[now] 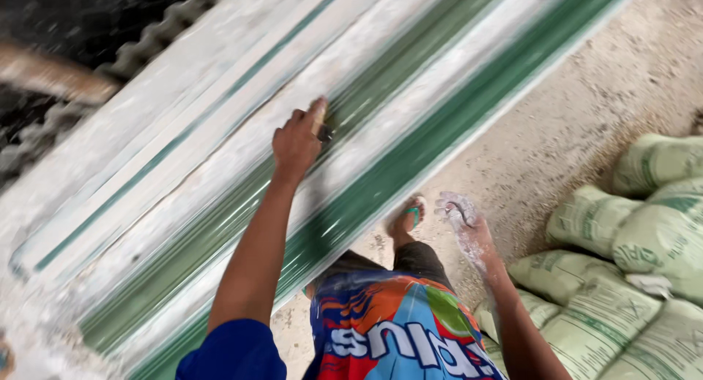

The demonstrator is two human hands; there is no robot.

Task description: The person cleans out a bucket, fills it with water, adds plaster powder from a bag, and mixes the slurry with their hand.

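A long green moulded panel point(410, 160), streaked with white plaster, lies slanted across the view. My left hand point(299, 140) rests on it with fingers closed around a small dark tool point(325, 133) pressed to the panel's surface. My right hand point(466, 222) hangs free beside my leg, coated in white plaster, fingers loosely apart and holding nothing. My foot in a green sandal point(408, 220) stands on the sandy floor just below the panel's edge.
Stacked green-printed sacks point(630, 241) fill the right side. A sandy concrete floor point(578, 109) runs between them and the panel. A corrugated dark sheet point(146, 43) and a blurred wooden piece point(51, 76) lie at the upper left.
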